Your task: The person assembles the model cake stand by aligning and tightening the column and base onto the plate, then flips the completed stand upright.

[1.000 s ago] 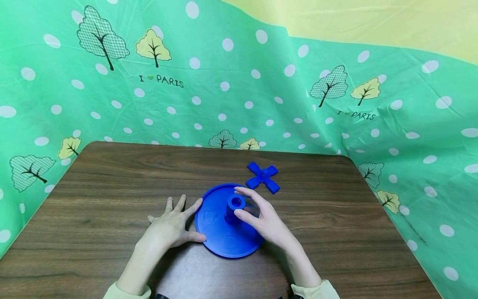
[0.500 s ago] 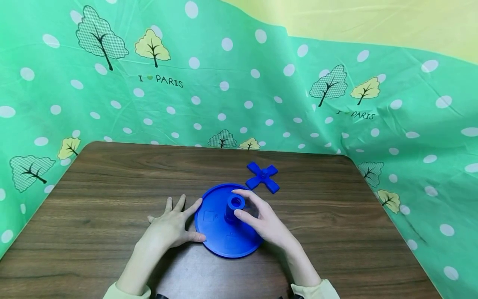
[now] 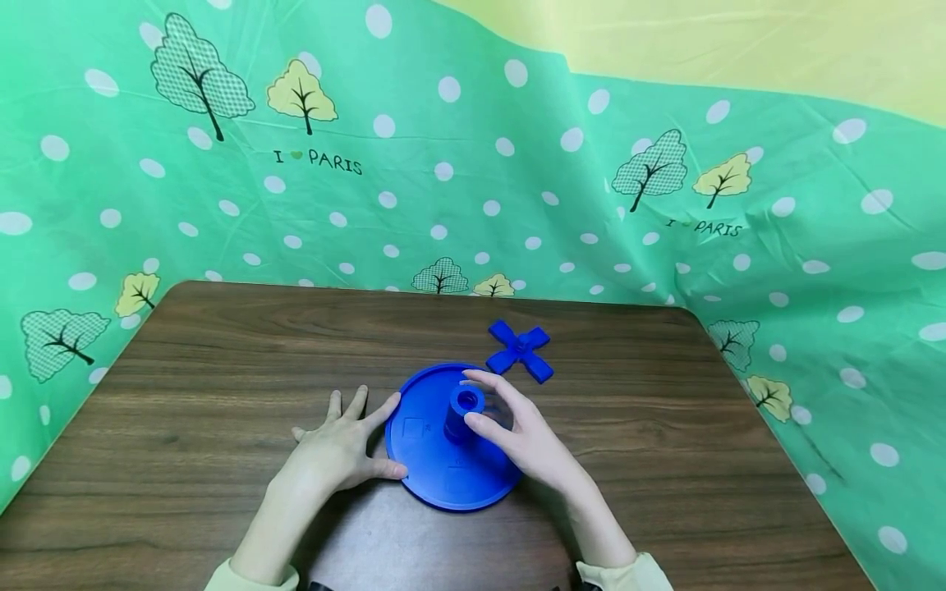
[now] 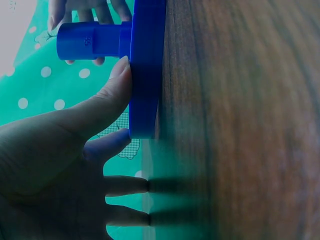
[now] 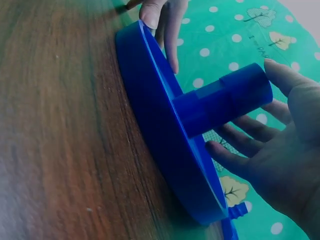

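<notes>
A round blue disc (image 3: 424, 484) with a raised rim lies flat on the wooden table (image 3: 222, 394). From its middle rises a stubby hollow blue tube (image 3: 460, 419), upright, with a step in its side. My left hand (image 3: 328, 447) rests at the disc's left edge, fingers spread, thumb and index tips on the rim. Around the tube's top curve the thumb and index finger of my right hand (image 3: 528, 435); the right wrist view puts the thumb (image 5: 280, 75) at its upper edge and the other fingers (image 5: 240, 142) behind it.
Just behind the disc, to the right, lies a blue four-armed cross (image 3: 521, 351) with a small stud at its centre. A green dotted cloth (image 3: 414, 189) printed with trees hangs behind the table and along its sides.
The right index finger drew in toward the tube's top half a second ago and has since shifted slightly back out. The left hand, disc and cross keep their places.
</notes>
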The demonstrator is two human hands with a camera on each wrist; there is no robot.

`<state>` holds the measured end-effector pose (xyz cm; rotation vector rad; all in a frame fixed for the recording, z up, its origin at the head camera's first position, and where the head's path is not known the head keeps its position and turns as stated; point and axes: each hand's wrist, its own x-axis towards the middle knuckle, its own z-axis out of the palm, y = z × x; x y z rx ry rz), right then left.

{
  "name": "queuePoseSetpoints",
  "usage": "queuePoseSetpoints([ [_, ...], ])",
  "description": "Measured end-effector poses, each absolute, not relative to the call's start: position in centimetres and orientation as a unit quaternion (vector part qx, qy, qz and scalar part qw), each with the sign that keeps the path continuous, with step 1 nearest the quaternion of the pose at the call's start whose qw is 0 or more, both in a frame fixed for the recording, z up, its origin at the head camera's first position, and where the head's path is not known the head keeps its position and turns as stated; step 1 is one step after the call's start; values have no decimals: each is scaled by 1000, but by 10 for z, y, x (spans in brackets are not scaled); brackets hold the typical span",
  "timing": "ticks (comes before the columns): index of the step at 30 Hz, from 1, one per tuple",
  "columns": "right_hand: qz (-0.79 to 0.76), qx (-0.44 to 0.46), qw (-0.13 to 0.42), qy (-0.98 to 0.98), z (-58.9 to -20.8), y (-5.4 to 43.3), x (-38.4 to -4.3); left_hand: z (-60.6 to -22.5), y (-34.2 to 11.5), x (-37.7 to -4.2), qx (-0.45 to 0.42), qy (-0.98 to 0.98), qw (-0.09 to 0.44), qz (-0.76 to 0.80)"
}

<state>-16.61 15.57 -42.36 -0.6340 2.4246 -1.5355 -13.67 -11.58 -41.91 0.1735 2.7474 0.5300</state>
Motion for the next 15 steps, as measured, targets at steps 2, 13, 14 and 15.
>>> queuePoseSetpoints([
  [2,-517,-222,107,820,-424,158,-167,-419,-116,-137,62,966,168,185],
  [13,-514,-216,111,823,-423,156,-167,-418,-115,-136,61,966,169,185],
  [14,-517,-215,106,822,-423,155,-167,-417,-116,-136,61,966,168,185],
  [15,-519,-212,102,822,-424,154,-167,-417,-116,-136,61,966,168,186],
])
